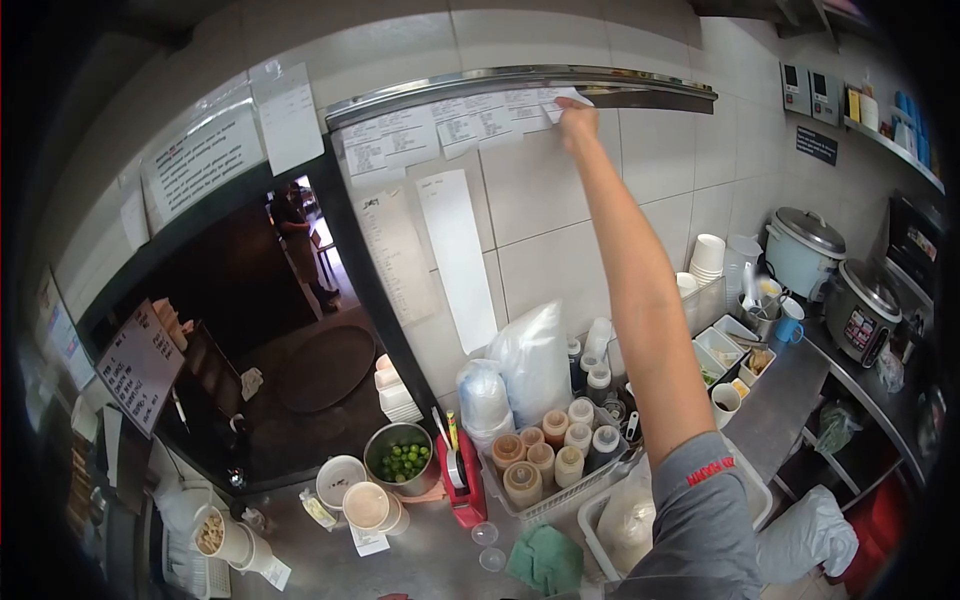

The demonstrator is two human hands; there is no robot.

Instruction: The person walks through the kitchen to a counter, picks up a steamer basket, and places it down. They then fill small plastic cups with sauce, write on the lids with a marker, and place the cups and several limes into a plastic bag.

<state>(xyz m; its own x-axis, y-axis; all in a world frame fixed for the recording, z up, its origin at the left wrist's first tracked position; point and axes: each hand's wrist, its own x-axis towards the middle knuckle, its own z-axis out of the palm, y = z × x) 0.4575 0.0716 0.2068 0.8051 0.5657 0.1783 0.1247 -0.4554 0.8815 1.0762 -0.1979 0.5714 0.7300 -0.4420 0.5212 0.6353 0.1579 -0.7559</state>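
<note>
Tiled wall (560, 240) filled the middle of the view, with a dark serving hatch (250, 330) to its left; another person (300, 245) stood far back in that opening. Steel table (790, 400) ran along the bottom and off to the right. Long metal ticket rail (520, 85) was fixed high on the wall, with a row of order slips (440, 125) tucked under it. The person's right arm (640, 290), in a grey sleeve, stretched up from the lower right to the rail.

Two rice cookers (805, 250) sat at the far right on the table. White basket (560, 500) of capped sauce bottles stood below the arm, clear bagged stacks just behind it. Metal bowl of limes (400, 460) sat left of the basket, and a red tape dispenser (462, 485) stood between the two. Green cloth (545, 560) lay at the near edge. Blue mug (788, 328) was near the cookers.

Right hand (577, 122) was up at the rail, grip pinched together on the last slip (562, 97), which hung at the right end of the row, its top still under the rail. Left hand was out of view
</note>
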